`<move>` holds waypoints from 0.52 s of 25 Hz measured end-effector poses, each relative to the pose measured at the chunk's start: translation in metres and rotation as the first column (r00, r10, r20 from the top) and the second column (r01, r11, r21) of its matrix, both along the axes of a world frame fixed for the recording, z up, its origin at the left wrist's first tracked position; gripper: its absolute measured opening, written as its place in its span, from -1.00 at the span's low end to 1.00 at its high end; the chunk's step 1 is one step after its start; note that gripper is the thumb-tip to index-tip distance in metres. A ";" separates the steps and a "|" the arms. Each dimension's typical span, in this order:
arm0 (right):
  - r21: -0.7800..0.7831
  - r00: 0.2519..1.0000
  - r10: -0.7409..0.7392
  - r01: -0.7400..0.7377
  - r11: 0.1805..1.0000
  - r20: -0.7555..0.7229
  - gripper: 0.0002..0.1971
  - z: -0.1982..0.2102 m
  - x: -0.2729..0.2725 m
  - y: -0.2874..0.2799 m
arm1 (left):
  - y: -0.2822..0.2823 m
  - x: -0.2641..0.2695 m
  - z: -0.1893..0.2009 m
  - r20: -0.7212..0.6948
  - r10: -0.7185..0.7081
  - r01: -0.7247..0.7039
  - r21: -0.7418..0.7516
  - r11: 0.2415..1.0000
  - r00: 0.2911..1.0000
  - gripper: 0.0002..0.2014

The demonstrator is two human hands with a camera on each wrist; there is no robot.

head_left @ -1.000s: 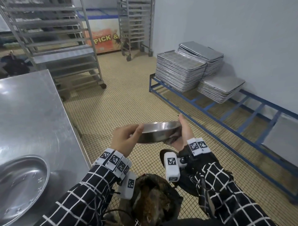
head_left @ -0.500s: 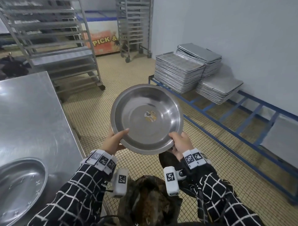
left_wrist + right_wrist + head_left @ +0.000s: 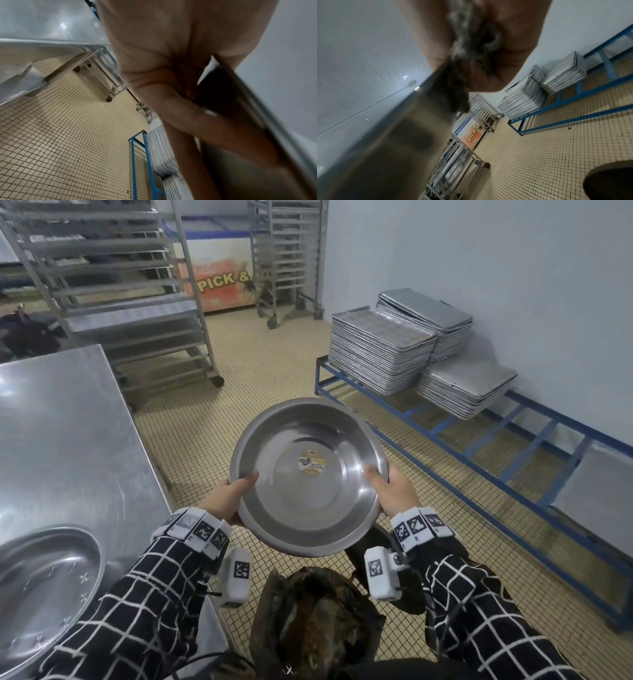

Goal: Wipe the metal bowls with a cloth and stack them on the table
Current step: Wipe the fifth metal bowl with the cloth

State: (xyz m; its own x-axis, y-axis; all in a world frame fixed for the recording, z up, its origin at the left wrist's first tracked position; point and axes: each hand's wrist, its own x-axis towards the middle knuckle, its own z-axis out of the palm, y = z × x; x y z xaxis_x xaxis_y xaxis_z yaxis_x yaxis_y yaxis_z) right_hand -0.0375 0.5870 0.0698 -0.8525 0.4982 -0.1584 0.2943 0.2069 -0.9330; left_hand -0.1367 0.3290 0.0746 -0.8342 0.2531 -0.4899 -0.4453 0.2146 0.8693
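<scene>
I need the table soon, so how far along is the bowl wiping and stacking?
Early, it seems. One metal bowl already lies on the steel table; whether it was wiped cannot be told. In hand: the left hand and right hand grip a second bowl over the floor, a dark cloth bunched under the right palm. Left: finishing it and stacking it on the first.
</scene>
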 end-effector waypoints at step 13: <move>0.483 0.955 0.065 0.087 0.871 -0.289 -0.75 0.003 -0.024 -0.008 | 0.022 0.035 0.022 -0.316 -0.159 0.099 -0.198 0.975 0.935 -0.65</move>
State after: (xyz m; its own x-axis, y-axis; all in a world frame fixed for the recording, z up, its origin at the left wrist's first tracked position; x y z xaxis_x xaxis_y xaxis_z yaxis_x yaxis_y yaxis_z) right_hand -0.0618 0.5787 0.0730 -0.8156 0.4561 0.3560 0.0349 0.6530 -0.7566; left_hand -0.1013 0.3507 0.0962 -0.9216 0.3041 -0.2411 -0.1000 0.4142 0.9047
